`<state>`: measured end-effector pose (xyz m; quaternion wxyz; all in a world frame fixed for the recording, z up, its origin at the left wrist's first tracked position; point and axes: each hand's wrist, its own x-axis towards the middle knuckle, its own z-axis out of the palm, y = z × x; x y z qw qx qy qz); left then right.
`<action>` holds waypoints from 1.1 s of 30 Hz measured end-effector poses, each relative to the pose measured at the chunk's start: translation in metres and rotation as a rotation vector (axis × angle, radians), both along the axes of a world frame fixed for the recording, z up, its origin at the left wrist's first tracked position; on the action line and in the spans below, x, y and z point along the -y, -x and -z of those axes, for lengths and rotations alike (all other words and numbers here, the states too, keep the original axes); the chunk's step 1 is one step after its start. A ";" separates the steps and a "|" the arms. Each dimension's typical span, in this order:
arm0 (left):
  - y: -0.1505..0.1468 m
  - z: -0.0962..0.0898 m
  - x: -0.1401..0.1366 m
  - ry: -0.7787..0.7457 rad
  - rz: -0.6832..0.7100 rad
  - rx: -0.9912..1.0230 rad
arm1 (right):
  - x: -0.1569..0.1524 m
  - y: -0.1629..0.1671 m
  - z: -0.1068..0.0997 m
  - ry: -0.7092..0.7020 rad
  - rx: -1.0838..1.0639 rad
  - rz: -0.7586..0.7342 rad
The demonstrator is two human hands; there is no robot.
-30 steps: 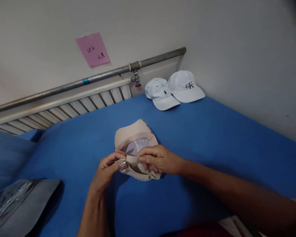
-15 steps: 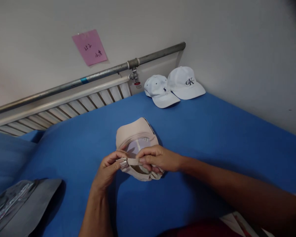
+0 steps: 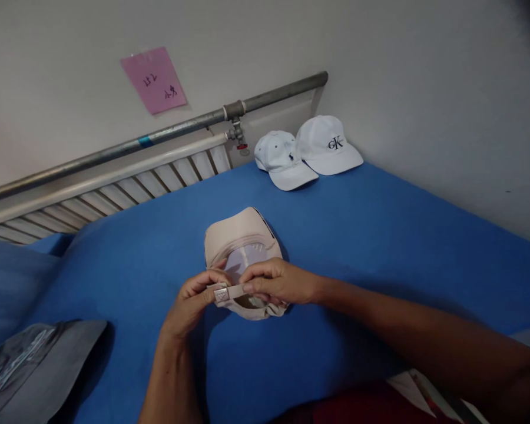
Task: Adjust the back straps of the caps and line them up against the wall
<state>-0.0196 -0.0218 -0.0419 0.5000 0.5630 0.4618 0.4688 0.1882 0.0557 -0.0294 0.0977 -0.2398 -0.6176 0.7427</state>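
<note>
A beige baseball cap (image 3: pixel 239 228) lies upside down on the blue surface, brim pointing away from me, its pale lining showing. My left hand (image 3: pixel 194 301) pinches the back strap beside its metal buckle (image 3: pixel 221 294), thumb in front and fingers behind. Just to the right, my right hand (image 3: pixel 279 281) grips the same strap (image 3: pixel 235 291) between thumb and forefinger. Below the strap the cap's rear opening shows dark. Some fingertips of both hands are hidden inside or behind the cap.
Two white caps, one with a small horse logo (image 3: pixel 291 157) and one with letters (image 3: pixel 335 143), sit by the far corner. A dark grey cap (image 3: pixel 66 365) lies at left. Behind the blue surface (image 3: pixel 159 235) run a radiator (image 3: pixel 168 174), a metal pipe (image 3: pixel 185 128) and a valve (image 3: pixel 237 132).
Both hands keep hold of the strap, and the buckle has turned slightly to face me more squarely. The whole view has shifted a little, so everything sits slightly further left and up.
</note>
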 end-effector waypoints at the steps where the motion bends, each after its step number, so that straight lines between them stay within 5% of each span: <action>1: 0.000 0.000 0.000 0.004 -0.002 0.000 | 0.001 0.000 0.000 -0.009 -0.003 0.008; 16: -0.003 0.003 -0.001 0.077 -0.140 -0.011 | 0.009 0.005 0.004 -0.272 -0.042 0.187; 33: -0.003 0.006 -0.002 0.110 -0.145 -0.061 | 0.011 0.007 0.001 -0.206 -0.078 0.240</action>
